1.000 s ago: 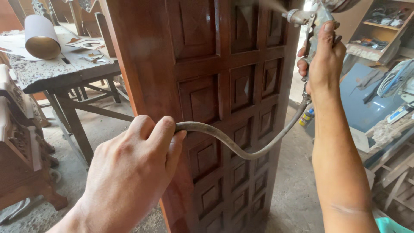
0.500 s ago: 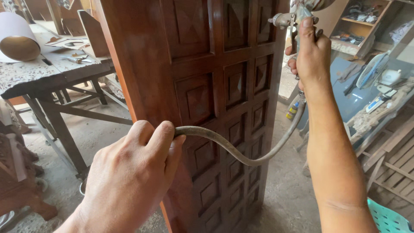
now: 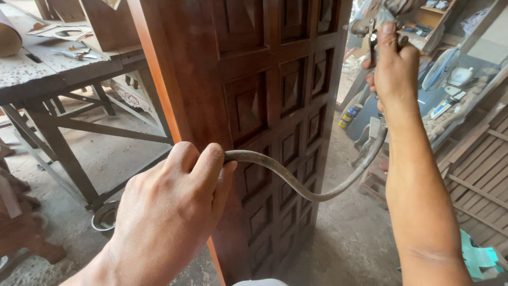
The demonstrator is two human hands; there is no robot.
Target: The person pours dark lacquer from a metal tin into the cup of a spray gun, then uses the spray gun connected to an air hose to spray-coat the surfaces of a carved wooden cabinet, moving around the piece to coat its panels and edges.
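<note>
1. my left hand (image 3: pixel 164 212) is low and close to me, closed in a fist around the grey hose (image 3: pixel 296 182); my fingers (image 3: pixel 206 164) wrap over the top of it, and the hose comes out from between them toward the right.
2. from that hand the hose sags in a curve across the front of the wooden door (image 3: pixel 264 116), then climbs up to my right hand (image 3: pixel 394 69).
3. my right hand is raised well above and to the right of the left one, arm stretched out, gripping the handle of a metal spray gun (image 3: pixel 378 16); my thumb lies up along its body. the gun's nozzle points left, toward the door's right edge, and its top is cut off by the upper edge of the view.
4. the door stands upright between my two hands, dark reddish brown, with rows of raised square panels. it sits just behind my left hand and just to the left of my right.
5. to the left of my left hand, past the door, is a worn table (image 3: pixel 47 74) on a metal frame with a caster wheel (image 3: pixel 106 214) near the floor; small tools and scraps lie on its top.
6. beyond my right hand, shelves hold clutter and a small fan (image 3: pixel 439 69); wooden slats (image 3: pixel 481 175) lean by my right forearm.
</note>
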